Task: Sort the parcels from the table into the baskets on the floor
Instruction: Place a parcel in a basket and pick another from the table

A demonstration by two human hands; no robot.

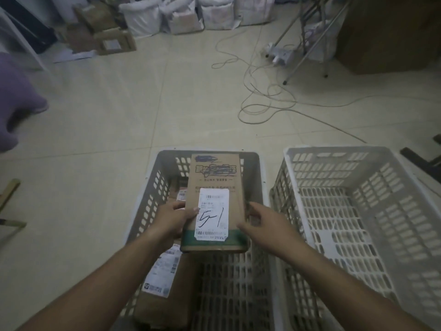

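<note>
A brown cardboard parcel (216, 201) with a white label marked "5-1" is held over the left basket (152, 201), its far end reaching that basket's far rim. The left hand (173, 219) grips its left edge, thumb on top; the right hand (265, 223) touches the right edge with loosely spread fingers. Below, another labelled parcel (162, 290) lies along the basket's left wall, leaving bare mesh floor to the right. The right basket (298, 177) stands just beside. Beyond: pale tiled floor (119, 111), loose cables (267, 101), white sacks (181, 15).
</note>
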